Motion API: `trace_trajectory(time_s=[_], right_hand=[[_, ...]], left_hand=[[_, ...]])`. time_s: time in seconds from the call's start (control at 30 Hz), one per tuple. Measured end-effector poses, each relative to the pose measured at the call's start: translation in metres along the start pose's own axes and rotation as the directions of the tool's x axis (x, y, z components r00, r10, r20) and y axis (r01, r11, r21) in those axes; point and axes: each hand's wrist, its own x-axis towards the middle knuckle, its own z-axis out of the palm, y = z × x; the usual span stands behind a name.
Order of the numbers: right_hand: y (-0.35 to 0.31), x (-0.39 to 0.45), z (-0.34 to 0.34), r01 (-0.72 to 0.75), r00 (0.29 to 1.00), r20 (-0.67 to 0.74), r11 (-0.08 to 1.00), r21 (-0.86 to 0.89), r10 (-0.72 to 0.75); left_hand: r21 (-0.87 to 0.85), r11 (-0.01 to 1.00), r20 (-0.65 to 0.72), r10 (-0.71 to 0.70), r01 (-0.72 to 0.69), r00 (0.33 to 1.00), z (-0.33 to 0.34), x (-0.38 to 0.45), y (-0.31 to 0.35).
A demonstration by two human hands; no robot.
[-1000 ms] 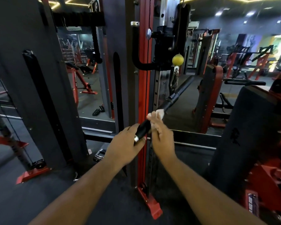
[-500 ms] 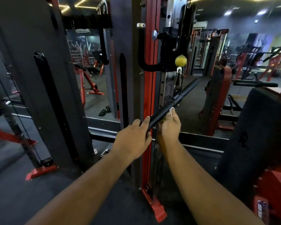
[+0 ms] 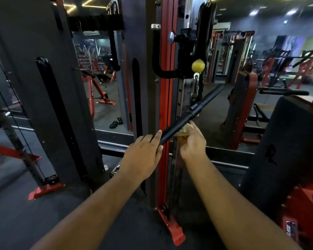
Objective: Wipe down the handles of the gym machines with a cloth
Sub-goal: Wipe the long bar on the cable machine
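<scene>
— Change since a second ago?
— My right hand (image 3: 192, 141), pinching the cloth (image 3: 185, 129), slid up the bar handle (image 3: 181, 123).
— Left hand (image 3: 143, 156)?
— Fingers curled round the handle's lower end. Upper half unwiped.

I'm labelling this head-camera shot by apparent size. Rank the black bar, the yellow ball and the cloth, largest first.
1. black bar
2. yellow ball
3. cloth, though the right hand hides most of it, so its place below the ball is unsure.

Bar handle (image 3: 188, 115): black, slanting up to the right, clipped below a yellow ball (image 3: 198, 65).
Left hand (image 3: 143, 156): grips the bar's near end.
Right hand (image 3: 192, 141): holds a pale cloth (image 3: 185, 128) against the bar's underside.
Red upright (image 3: 163, 105): just behind.
</scene>
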Motion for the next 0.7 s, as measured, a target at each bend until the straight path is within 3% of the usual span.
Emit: trace_trajectory(time_s=[0.17,0.3,0.37,0.4,0.5,0.6,0.7], right_hand=[[0.031,-0.044,-0.003,0.078,0.993,0.093,0.995,-0.066,-0.071],[0.060,-0.084,-0.031,0.074,0.935,0.353,0.993,-0.090,-0.038],[0.054,-0.077,-0.043,0.193,0.892,0.440,0.967,-0.165,-0.103],[0.046,-0.066,-0.045,0.280,0.892,0.416,0.938,-0.206,-0.175],[0.008,-0.006,-0.039,0.470,0.878,0.174,0.739,-0.483,-0.445],[-0.017,0.043,-0.024,0.591,0.776,0.349,0.414,-0.692,-0.525],[-0.008,0.042,-0.017,0.594,0.763,0.408,0.294,-0.748,-0.502]], left_hand=[[-0.075,0.997,0.018,0.013,-0.012,1.000,0.001,0.003,0.007],[-0.075,0.997,0.015,0.017,-0.016,1.000,-0.004,0.004,0.006],[-0.075,0.997,0.019,0.017,-0.015,1.000,-0.005,0.004,0.003],[-0.079,0.997,0.021,0.015,-0.013,1.000,-0.005,0.004,0.002],[-0.103,0.995,0.012,0.010,-0.008,1.000,-0.002,0.000,0.005],[-0.130,0.991,-0.002,0.015,-0.015,1.000,0.000,-0.003,0.010],[-0.161,0.987,-0.014,0.014,-0.016,1.000,0.001,-0.005,0.016]])
